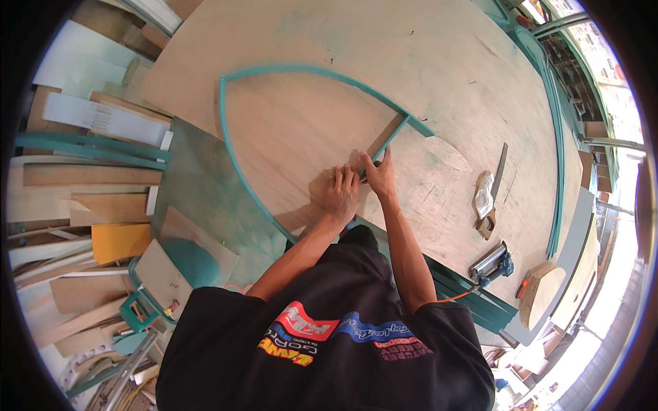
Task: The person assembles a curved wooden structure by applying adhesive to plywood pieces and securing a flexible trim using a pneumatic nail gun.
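Note:
A narrow teal strip runs inside a curved, pointed teal frame that lies on the large wooden board. The strip's far end meets the frame's right side. At its near end my right hand pinches it, thumb on one side and forefinger stretched along the other. Close beside it, my left hand has its fingers bent and drawn together at the strip's near end. A small dark bit shows between the two hands, too hidden to name. What the left fingers grip is also hidden.
Right of my hands lie a handsaw and a nail gun with an orange hose. A rounded wooden piece sits near the board's right edge, beside long teal strips. Stacked planks and a chair stand left.

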